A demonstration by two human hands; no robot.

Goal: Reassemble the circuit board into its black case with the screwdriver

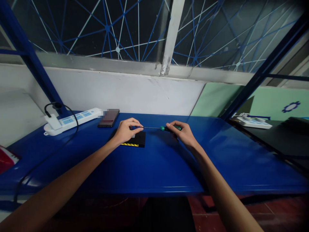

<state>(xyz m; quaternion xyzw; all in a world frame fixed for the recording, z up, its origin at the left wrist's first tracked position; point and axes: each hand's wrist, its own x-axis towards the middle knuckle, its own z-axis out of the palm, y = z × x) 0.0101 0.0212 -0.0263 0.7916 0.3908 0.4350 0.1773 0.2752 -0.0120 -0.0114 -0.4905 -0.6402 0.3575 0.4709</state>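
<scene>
My right hand (181, 132) is closed round the green and black handle of a screwdriver (152, 128), held level above the table. Its thin metal shaft points left and ends at the fingertips of my left hand (127, 129). Thumb and index finger of that hand are pinched together at the tip; whatever lies between them is too small to make out. Below and partly behind my left hand lies a flat black box (141, 140) with a yellow-and-black striped strip along its front edge.
A white power strip (72, 121) with a plugged-in black cable (65, 142) lies on the blue table (154, 170) at left. Beside it is a dark phone (109, 118). A red object (7, 160) sits at the left edge, a white device (254, 122) at right. Blue posts flank the table.
</scene>
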